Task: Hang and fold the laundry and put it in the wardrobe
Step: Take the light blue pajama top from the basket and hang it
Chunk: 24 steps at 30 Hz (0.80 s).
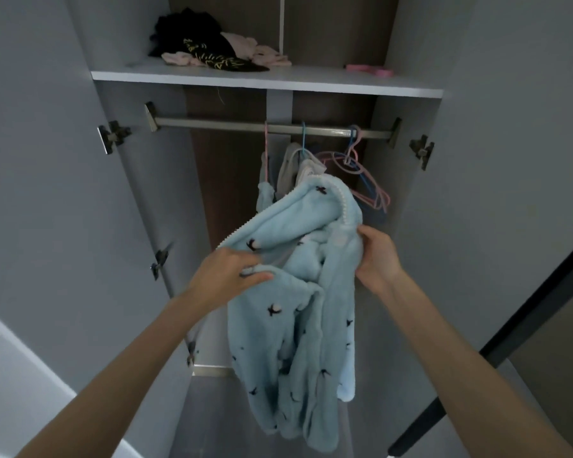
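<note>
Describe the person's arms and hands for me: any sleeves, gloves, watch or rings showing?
Both forearms are bare right to the frame's bottom edge; no sleeve or cuff shows. The left hand and right hand wear no gloves. No watch, bracelet or ring is visible on either wrist or on the fingers that show.

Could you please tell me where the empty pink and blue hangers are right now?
In the head view, the empty hangers hang at the right end of the wardrobe rail, just right of a hung grey garment, above the person's right hand.

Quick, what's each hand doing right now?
Left hand: closed, gripping the blue robe.
Right hand: closed, gripping the robe's collar.
</note>
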Each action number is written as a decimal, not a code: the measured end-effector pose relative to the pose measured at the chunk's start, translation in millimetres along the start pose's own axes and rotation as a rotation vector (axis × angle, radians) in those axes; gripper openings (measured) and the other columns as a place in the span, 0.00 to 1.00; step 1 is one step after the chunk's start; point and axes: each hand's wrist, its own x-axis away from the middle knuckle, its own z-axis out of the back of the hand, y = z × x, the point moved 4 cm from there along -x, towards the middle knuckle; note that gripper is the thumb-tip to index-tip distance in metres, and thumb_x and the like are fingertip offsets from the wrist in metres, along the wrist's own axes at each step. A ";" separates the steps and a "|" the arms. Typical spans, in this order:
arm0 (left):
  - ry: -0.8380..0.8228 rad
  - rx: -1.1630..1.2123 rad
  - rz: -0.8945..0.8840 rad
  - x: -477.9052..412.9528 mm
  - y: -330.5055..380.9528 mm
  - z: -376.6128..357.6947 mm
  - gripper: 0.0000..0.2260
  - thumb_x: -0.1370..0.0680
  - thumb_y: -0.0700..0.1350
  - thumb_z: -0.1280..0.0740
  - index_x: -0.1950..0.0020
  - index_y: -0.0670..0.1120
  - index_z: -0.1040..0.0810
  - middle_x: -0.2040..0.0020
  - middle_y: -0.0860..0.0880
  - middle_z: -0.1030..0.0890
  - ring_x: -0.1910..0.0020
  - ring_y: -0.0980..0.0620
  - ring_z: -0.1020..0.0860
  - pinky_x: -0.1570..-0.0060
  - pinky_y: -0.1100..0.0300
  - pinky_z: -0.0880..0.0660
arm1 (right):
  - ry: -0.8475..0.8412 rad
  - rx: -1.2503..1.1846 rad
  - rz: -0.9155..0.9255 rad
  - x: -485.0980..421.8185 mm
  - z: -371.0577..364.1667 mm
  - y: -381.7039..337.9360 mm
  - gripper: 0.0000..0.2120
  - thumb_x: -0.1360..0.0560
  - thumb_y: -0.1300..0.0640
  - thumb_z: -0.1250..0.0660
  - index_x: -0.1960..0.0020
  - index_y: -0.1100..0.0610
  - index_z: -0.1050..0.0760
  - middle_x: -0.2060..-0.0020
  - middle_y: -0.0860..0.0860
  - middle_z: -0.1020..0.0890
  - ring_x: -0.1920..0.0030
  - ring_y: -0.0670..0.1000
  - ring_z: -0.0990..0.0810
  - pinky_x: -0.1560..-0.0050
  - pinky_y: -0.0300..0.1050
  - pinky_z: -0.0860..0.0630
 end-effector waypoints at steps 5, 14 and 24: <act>-0.362 -0.342 0.005 2.8 -22.3 -0.6 0.42 0.35 0.75 0.71 0.67 0.53 0.24 0.68 0.54 0.24 0.66 0.58 0.36 0.58 0.61 0.51 | 0.066 -0.104 0.092 -10.5 -12.3 -7.9 0.16 0.20 0.61 0.49 0.64 0.55 0.31 0.79 0.48 0.28 0.77 0.45 0.30 0.71 0.36 0.30; -0.033 -0.208 -0.046 5.0 -28.4 -20.6 0.30 0.20 0.63 0.55 0.78 0.51 0.33 0.80 0.53 0.31 0.78 0.56 0.38 0.60 0.60 0.45 | -0.001 0.565 -0.005 -32.9 -59.7 37.7 0.06 0.20 0.63 0.42 0.53 0.57 0.27 0.67 0.52 0.26 0.67 0.49 0.28 0.61 0.45 0.22; 0.150 0.163 -0.101 -16.1 -32.2 33.8 0.22 0.20 0.61 0.53 0.70 0.54 0.36 0.74 0.58 0.36 0.71 0.59 0.37 0.57 0.58 0.44 | -0.401 1.182 -0.029 -49.7 -70.3 111.5 0.31 0.30 0.60 0.29 0.31 0.47 0.36 0.33 0.48 0.31 0.32 0.48 0.33 0.36 0.44 0.32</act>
